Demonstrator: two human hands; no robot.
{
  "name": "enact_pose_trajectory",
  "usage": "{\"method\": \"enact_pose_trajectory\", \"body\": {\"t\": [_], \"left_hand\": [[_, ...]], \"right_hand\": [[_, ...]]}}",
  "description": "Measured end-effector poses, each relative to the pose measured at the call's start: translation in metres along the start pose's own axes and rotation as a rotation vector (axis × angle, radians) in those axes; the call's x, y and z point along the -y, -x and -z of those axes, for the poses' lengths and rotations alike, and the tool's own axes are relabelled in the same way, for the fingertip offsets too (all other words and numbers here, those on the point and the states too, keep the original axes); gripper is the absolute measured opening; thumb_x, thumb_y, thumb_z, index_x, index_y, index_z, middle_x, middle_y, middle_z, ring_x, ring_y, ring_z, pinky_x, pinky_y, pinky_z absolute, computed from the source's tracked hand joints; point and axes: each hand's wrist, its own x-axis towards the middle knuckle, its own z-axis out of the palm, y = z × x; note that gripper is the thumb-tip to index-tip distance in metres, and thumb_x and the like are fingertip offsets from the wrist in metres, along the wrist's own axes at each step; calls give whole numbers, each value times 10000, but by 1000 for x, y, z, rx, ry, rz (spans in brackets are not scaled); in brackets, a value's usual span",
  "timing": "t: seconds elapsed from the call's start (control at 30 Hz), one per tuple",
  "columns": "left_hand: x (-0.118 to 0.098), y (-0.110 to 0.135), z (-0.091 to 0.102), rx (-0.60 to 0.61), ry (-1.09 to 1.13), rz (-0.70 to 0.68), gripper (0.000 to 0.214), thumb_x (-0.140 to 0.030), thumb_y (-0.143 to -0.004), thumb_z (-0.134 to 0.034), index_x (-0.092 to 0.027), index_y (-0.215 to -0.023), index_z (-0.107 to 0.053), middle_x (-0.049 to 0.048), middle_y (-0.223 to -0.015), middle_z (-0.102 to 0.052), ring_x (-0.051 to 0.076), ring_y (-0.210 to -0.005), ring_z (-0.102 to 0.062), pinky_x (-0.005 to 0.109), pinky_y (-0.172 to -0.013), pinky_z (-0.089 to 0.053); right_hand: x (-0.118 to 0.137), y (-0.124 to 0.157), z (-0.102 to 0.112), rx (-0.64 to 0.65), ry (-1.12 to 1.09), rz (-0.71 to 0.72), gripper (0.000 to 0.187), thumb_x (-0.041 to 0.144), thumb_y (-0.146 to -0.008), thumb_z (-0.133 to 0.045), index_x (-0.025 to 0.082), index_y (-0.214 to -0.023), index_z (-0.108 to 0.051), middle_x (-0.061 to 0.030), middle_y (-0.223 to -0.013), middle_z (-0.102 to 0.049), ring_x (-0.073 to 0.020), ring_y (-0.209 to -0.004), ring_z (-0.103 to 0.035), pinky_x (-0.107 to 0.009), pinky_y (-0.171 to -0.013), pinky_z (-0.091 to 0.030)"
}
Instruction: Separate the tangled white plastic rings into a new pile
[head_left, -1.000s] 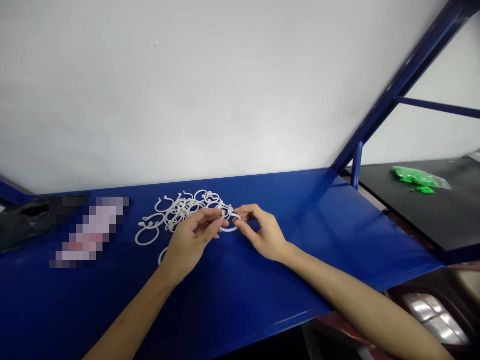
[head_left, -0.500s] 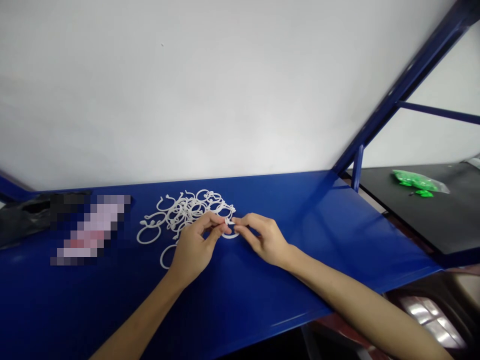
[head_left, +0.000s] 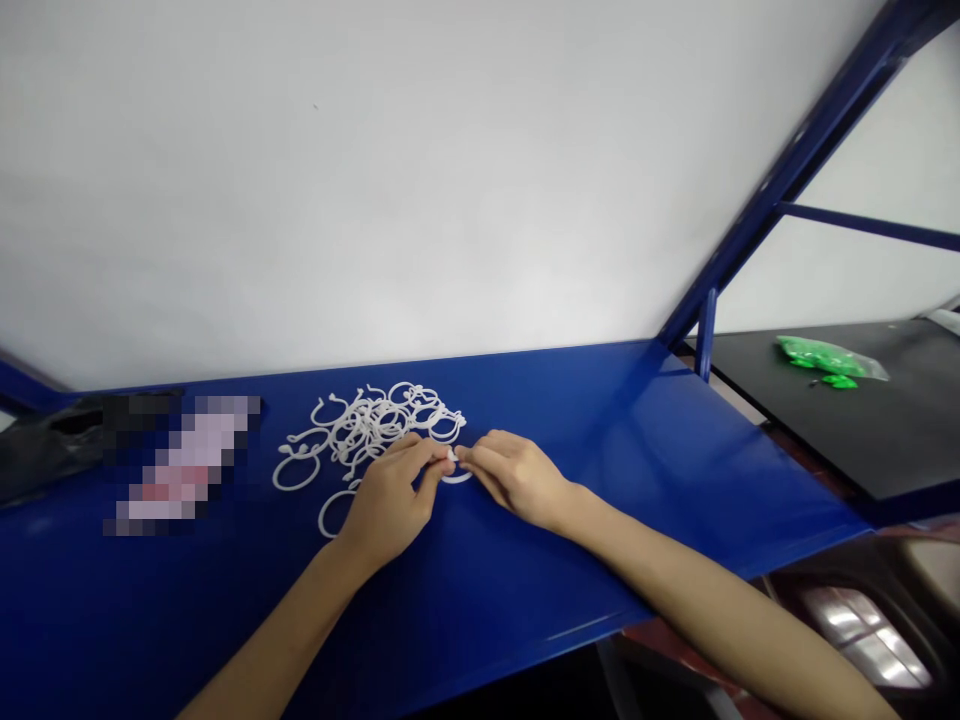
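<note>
Between my two hands is a white plastic ring (head_left: 456, 478), its lower curve showing beneath my fingers. My left hand (head_left: 397, 490) pinches it at its upper left, where a small white end sticks out between thumb and forefinger. From the other side, my right hand (head_left: 519, 478) presses closed fingers on the ring; they hide the part they grip. Just behind my left hand lies a tangled pile of white plastic rings (head_left: 375, 420), many with open ends and small knobs. A single ring (head_left: 327, 515) lies partly behind my left wrist.
All this rests on a blue tabletop (head_left: 585, 420) against a white wall. A black bag (head_left: 52, 440) and a pixelated packet (head_left: 195, 455) lie at left. Right of a blue metal frame (head_left: 757, 200), a black table (head_left: 817, 430) carries a clear bag of green pieces (head_left: 825, 355).
My hands have drawn closer together over the ring, with the right fingers now nearer the left fingertips. The view has shifted slightly.
</note>
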Motion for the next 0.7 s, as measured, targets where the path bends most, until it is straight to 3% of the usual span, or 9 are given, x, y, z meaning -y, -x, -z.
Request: {"method": "enact_pose_trajectory", "body": {"t": [0.1,0.2,0.3,0.37,0.43,0.53,0.7], "left_hand": [[4,-8,8,108,-120,-5,211,-321,-955,-512,-229,-948,-702,38,-887,-739,211,-871,-674,360,-838,-543],[16,-11,30,186,-244,45,297,-344,-959,-455,-253,-1045,-724,56,-1029,-761,272,-1034,-659,464,-981,-489],[39,1,63,335,-336,184,302,-392,-932,-455,-283,-976,-734,59,-1027,-754,281,-916,-684,416,-804,-530],[54,16,83,429,-362,195,247,-407,-887,-505,-307,-895,-730,59,-959,-750,280,-848,-683,387,-731,-517],[66,30,94,463,-373,164,200,-398,-855,-538,-322,-897,-719,66,-953,-743,287,-878,-677,379,-748,-508],[71,43,92,454,-432,178,233,-401,-875,-498,-303,-922,-703,81,-965,-739,302,-925,-673,396,-788,-501],[53,47,76,424,-432,302,294,-433,-897,-430,-277,-949,-673,63,-913,-730,269,-786,-685,359,-660,-492]], "right_hand": [[-10,-3,3,15,20,-91,242,238,-1051,-449,162,-1106,-672,-81,-947,-671,-172,-834,-596,-284,-767,-481],[-29,-1,14,33,126,-358,228,239,-1027,-503,211,-1119,-710,-81,-1101,-654,-169,-878,-619,-272,-761,-494],[-53,7,29,148,298,-651,268,193,-1010,-505,236,-1153,-728,-85,-1083,-661,-195,-893,-639,-278,-726,-496],[-65,12,38,252,393,-776,294,150,-992,-506,239,-1161,-730,-100,-1059,-675,-216,-930,-648,-284,-736,-497],[-71,15,43,296,446,-835,292,138,-982,-515,226,-1168,-721,-120,-1053,-685,-241,-967,-645,-301,-757,-500],[-68,14,46,257,474,-844,255,197,-987,-536,196,-1184,-699,-146,-1087,-685,-280,-1024,-622,-344,-800,-505],[-59,8,43,174,484,-779,256,293,-995,-557,175,-1178,-693,-151,-1095,-685,-292,-1056,-589,-385,-880,-497]]}}
